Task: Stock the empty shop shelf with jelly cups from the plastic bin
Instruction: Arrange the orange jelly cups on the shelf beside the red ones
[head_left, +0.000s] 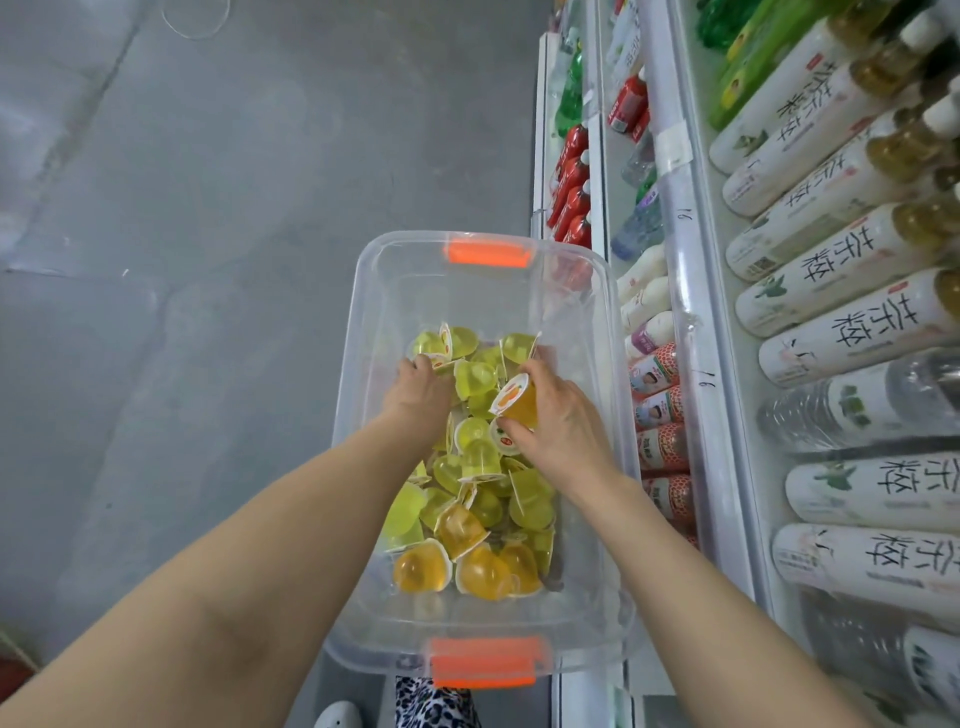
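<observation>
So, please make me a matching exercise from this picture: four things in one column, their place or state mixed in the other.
1 right hand
2 left hand
3 bin handle
4 red bottles

a on the shelf beyond the plastic bin
b orange, at the near rim
c holds an orange jelly cup
d down among the green jelly cups

Pairs: 1-c, 2-d, 3-b, 4-a

Your bin (358, 291) is clear, smooth, glossy plastic with opaque orange plastic latches (487, 252). Jelly cups (475, 382): see-through shiny plastic, thin printed film lids. Floor (208, 208): matt grey, concrete-looking, blotchy. Shelf bottles (831, 260): plastic, smooth white wrap labels.
</observation>
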